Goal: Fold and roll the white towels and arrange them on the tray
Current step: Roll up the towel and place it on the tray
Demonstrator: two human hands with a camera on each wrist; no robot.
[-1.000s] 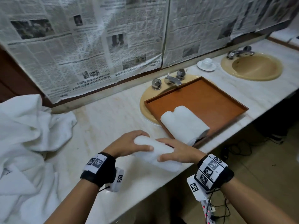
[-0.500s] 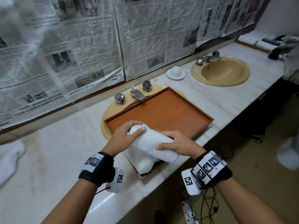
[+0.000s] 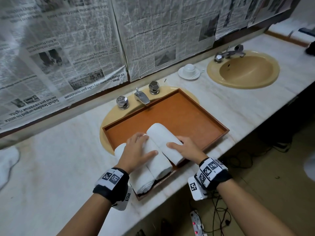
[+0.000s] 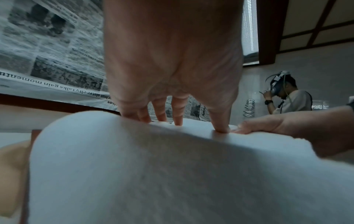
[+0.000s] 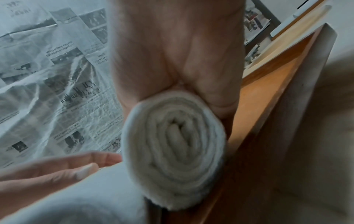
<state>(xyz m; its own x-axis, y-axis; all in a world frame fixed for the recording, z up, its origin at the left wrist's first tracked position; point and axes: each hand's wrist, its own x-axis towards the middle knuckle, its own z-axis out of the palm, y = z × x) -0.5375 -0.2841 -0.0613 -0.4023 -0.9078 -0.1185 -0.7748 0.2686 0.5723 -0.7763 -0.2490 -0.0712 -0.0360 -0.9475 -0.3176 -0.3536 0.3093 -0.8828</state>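
An orange-brown wooden tray (image 3: 196, 116) lies over the left sink. Three rolled white towels lie side by side in its near left corner: a left roll (image 3: 144, 182), a middle roll (image 3: 160, 165) and a right roll (image 3: 162, 135). My left hand (image 3: 144, 145) rests flat on the middle roll with straight fingers (image 4: 178, 115). My right hand (image 3: 177, 143) grips the right roll, thumb on top and fingers round its far side. The right wrist view shows that roll's spiral end (image 5: 174, 151) under my palm, beside the tray wall (image 5: 272, 84).
Taps (image 3: 141, 97) stand behind the tray. An upturned cup on a saucer (image 3: 189, 70) and a second sink (image 3: 245, 70) are to the right. Loose white towels (image 3: 6, 162) lie far left. A power strip (image 3: 197, 223) lies on the floor. Another person (image 4: 287, 97) stands beyond.
Both hands carried the rolled towel from the counter over to the tray and set it down to the right of the two rolls there. My left hand shifted onto the middle roll.
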